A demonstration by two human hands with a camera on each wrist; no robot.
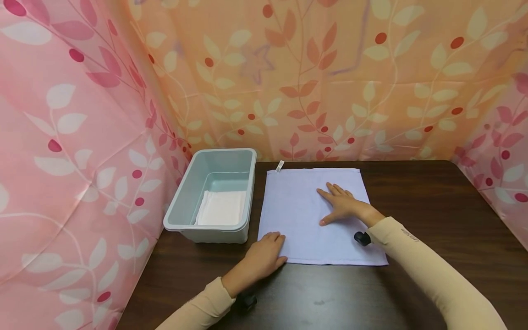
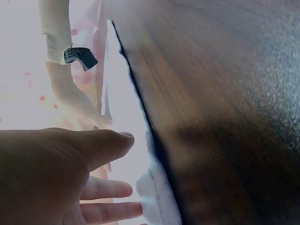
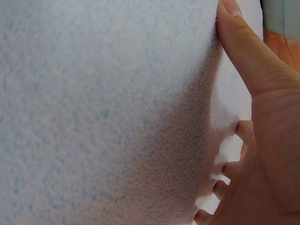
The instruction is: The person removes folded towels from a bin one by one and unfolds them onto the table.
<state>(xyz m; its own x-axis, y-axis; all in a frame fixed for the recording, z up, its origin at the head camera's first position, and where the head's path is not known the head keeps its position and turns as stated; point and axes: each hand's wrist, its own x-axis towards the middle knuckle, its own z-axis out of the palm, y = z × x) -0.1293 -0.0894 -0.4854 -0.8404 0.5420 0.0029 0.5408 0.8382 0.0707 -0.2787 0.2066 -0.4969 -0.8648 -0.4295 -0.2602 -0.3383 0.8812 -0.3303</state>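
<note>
Finding: the pale lilac cloth lies flat on the worktop, beneath the right hand and reaching to the left hand at its near left corner. Main risk: the whole sheet could slide or skew if the right hand pushes sideways without the left anchoring that corner. Lesser risk: the black wrist device, just behind the right hand, could catch the pile and raise a crease. Neither hand grips; both have fingers extended, the right spread. Pressure cannot be told.

Condition: roughly square, fine-piled, mostly smooth; near hem slightly wavy beside the left hand. A small white label projects at the far left corner, beyond both hands.
</note>
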